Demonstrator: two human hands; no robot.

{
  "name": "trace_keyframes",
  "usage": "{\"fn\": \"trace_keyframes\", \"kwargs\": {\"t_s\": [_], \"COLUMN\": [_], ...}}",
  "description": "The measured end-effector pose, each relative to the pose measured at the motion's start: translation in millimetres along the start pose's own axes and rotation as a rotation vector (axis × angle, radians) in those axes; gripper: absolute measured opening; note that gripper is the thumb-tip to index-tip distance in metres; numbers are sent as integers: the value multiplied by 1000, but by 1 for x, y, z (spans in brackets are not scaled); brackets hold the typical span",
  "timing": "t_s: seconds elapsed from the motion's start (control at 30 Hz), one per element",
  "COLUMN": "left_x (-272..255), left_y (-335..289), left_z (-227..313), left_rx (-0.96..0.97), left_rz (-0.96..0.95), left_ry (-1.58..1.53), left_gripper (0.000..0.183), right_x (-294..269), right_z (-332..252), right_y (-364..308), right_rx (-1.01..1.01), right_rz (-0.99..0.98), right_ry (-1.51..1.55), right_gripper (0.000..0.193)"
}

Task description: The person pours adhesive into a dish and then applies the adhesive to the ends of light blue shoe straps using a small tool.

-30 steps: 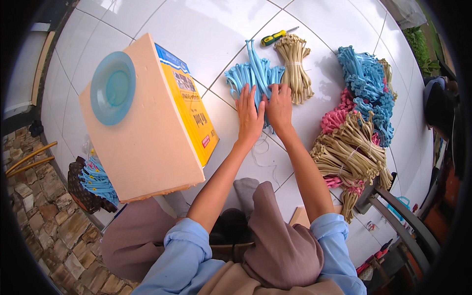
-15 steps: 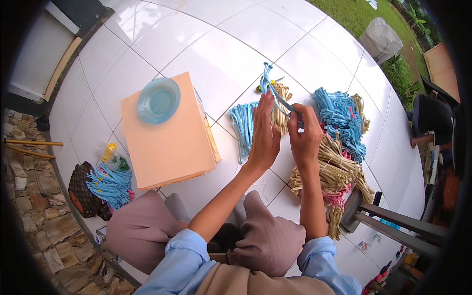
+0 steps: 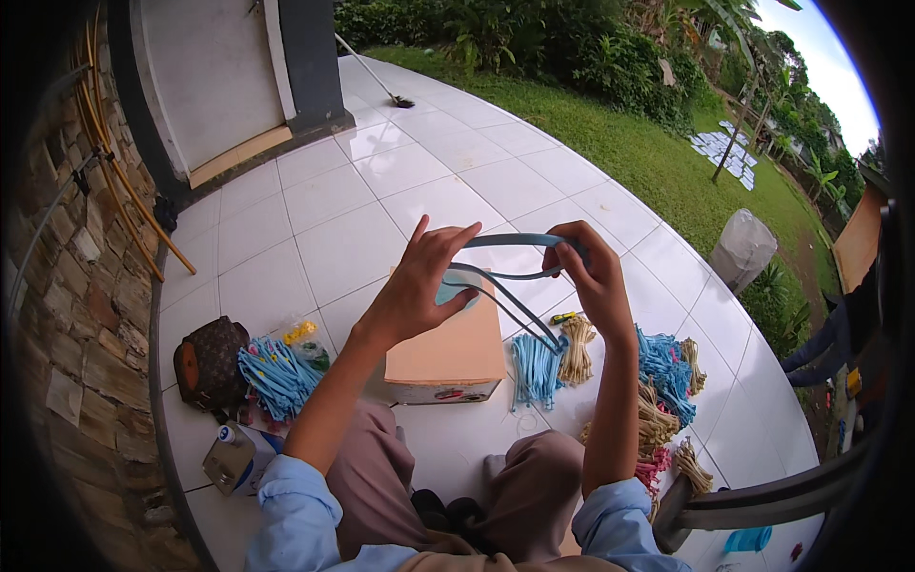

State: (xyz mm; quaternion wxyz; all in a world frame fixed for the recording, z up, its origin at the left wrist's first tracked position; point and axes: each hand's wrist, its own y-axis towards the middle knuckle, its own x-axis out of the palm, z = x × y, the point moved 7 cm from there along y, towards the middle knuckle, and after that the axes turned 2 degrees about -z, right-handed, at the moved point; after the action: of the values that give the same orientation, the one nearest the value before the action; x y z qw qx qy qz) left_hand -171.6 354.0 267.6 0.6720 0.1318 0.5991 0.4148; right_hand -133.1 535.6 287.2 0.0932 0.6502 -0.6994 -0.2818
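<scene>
A blue strap (image 3: 519, 239) is raised in front of me, looped between my two hands. My right hand (image 3: 593, 272) pinches it between thumb and fingers. My left hand (image 3: 419, 286) has its fingers spread, and the strap's loop bends round behind them; their exact hold is partly hidden. Two thin lengths of strap slant down to a knobbed end above a bundle of light blue straps (image 3: 536, 370) on the floor. Beside that bundle lies a bundle of beige straps (image 3: 576, 351), with a yellow-and-black tool (image 3: 562, 317) behind it.
A cardboard box (image 3: 443, 355) stands ahead, a blue bowl (image 3: 457, 286) on it partly hidden by my left hand. More blue bundles (image 3: 664, 367) and beige bundles (image 3: 653, 424) lie at right. On the left are a brown bag (image 3: 208, 367), blue straps (image 3: 276, 377) and a metal can (image 3: 238, 459).
My view has tilted up towards the door and lawn. My hands have moved apart, and the strap that hung from my right hand now spans both in a loop.
</scene>
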Motion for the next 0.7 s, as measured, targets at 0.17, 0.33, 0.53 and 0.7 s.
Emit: {"fn": "trace_keyframes", "kwargs": {"t_s": [0.17, 0.33, 0.53, 0.7], "left_x": [-5, -11, 14, 20], "left_y": [-60, -88, -120, -93], "left_z": [-35, -53, -84, -49], "left_rx": [-298, -411, -684, -631], "left_rz": [104, 139, 17, -50], "left_ry": [-131, -230, -629, -814], "left_gripper": [31, 21, 24, 50], "right_x": [64, 93, 122, 139], "right_z": [25, 49, 42, 48], "right_y": [-5, -22, -15, -19], "right_rx": [82, 246, 174, 45], "right_rz": [-64, -89, -108, -198], "right_ry": [386, 623, 770, 236], "right_gripper": [35, 44, 55, 38]}}
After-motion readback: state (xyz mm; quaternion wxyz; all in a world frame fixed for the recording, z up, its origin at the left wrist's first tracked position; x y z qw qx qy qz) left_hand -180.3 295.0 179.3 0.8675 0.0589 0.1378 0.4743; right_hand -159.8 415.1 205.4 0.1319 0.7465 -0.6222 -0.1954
